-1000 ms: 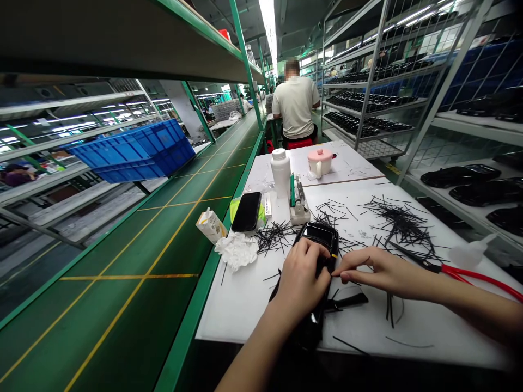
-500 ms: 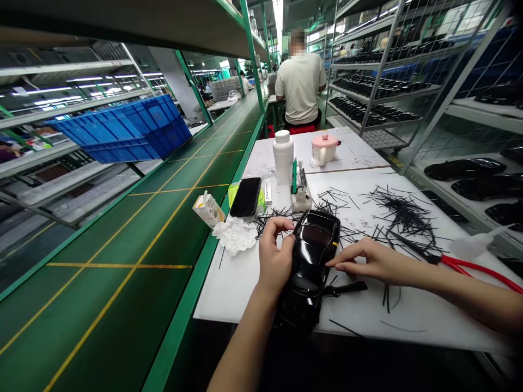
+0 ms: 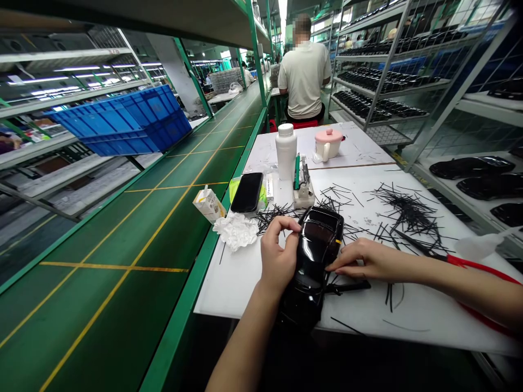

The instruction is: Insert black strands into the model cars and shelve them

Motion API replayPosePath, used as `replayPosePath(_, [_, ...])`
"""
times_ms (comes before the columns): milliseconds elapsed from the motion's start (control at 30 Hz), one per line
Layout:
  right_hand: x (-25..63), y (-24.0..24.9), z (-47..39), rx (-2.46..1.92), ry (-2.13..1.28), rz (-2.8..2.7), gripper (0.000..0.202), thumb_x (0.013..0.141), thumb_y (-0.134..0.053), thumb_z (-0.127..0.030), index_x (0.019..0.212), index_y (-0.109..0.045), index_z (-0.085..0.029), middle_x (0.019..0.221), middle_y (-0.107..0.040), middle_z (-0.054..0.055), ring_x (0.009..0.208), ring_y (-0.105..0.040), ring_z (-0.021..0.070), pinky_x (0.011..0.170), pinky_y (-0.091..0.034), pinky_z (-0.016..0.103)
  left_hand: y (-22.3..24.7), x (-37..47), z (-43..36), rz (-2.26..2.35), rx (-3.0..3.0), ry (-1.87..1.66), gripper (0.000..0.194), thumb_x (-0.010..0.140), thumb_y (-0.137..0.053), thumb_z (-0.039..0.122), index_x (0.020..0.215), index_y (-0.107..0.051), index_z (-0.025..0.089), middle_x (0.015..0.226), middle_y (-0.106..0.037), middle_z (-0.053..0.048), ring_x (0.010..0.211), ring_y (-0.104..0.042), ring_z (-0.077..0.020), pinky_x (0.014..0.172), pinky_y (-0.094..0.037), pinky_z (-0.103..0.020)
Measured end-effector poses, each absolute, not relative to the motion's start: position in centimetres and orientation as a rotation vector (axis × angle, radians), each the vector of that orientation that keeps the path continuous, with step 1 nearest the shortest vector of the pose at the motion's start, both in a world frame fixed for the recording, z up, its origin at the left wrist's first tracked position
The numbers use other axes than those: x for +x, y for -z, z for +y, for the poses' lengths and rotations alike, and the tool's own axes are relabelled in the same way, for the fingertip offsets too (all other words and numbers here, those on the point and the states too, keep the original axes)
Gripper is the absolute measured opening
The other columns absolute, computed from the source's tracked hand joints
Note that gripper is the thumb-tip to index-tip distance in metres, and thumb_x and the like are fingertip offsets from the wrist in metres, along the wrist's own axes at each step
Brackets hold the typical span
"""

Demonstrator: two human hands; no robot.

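Observation:
A glossy black model car (image 3: 312, 256) lies at the near edge of the white table, a small yellow mark on its right side. My left hand (image 3: 280, 247) grips the car's left side, thumb and fingers curled against it. At the car's right side, my right hand (image 3: 357, 258) has thumb and forefinger pinched together; whatever is between the fingertips is too small to make out. Black tweezers or a similar dark tool (image 3: 351, 287) lie just below that hand. Thin black strips (image 3: 408, 212) are scattered beyond and to the right.
Red-handled scissors (image 3: 453, 260) lie at right. Left of the car are crumpled tissue (image 3: 236, 231), a carton (image 3: 209, 204) and a phone (image 3: 247, 192). Farther back stand a white bottle (image 3: 286, 152) and a lidded cup (image 3: 328, 145). A green conveyor (image 3: 163, 218) runs along the left; a person sits ahead.
The view has shifted slightly, so the table items appear a little displaced. Both hands remain at the car in nearly the same pose.

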State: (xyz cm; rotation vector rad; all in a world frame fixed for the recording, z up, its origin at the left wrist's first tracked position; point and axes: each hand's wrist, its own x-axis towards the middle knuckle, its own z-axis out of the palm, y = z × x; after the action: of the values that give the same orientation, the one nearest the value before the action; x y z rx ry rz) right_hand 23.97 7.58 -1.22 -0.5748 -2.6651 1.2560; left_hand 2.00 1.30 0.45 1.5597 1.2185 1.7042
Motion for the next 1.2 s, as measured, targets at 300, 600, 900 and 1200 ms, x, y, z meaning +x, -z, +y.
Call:
replayPosePath(300, [23.9,0.9,7.7,-0.440,-0.979,-2.791,0.031,0.096,-0.051,-0.028,0.113,-0.076,-0.020,0.096,-0.079,0.007,0.082,-0.072,0.0182,0.073,-0.053,0.027,-0.4,2.1,1.2,1.220,1.579,-1.725,0.017,0.086,-0.050,0.005,0.080,-0.056,0.020,0.082,-0.059,0.000,0.082,-0.057,-0.0152,0.079,-0.044,-0.028])
replayPosePath(600, [23.8,0.7,8.1,-0.339,-0.860,-2.877,0.031,0.097,-0.049,-0.028,0.114,-0.075,-0.022,0.094,-0.078,0.007,0.080,-0.071,0.0193,0.071,-0.052,0.028,-0.4,2.1,1.1,1.232,1.599,-1.729,0.018,0.085,-0.050,0.005,0.080,-0.056,0.021,0.081,-0.059,0.001,0.081,-0.057,-0.0144,0.078,-0.045,-0.026])
replayPosePath(900, [23.7,0.4,8.1,-0.558,-1.394,-2.684,0.030,0.093,-0.055,-0.032,0.111,-0.076,-0.021,0.095,-0.078,0.008,0.077,-0.070,0.0190,0.073,-0.052,0.030,-0.4,2.0,1.1,1.293,1.643,-1.670,0.015,0.084,-0.049,0.007,0.080,-0.054,0.021,0.081,-0.059,0.000,0.080,-0.059,-0.0158,0.077,-0.046,-0.028])
replayPosePath(1200, [25.3,0.1,8.9,-0.755,-2.125,-2.146,0.030,0.088,-0.065,-0.039,0.099,-0.078,-0.014,0.044,-0.059,-0.003,0.041,-0.051,0.0083,0.045,-0.037,0.019,-2.1,3.4,0.7,1.226,2.017,-1.209,0.018,0.083,-0.053,0.005,0.084,-0.061,0.022,0.084,-0.070,-0.001,0.085,-0.063,-0.0193,0.090,-0.044,-0.036])
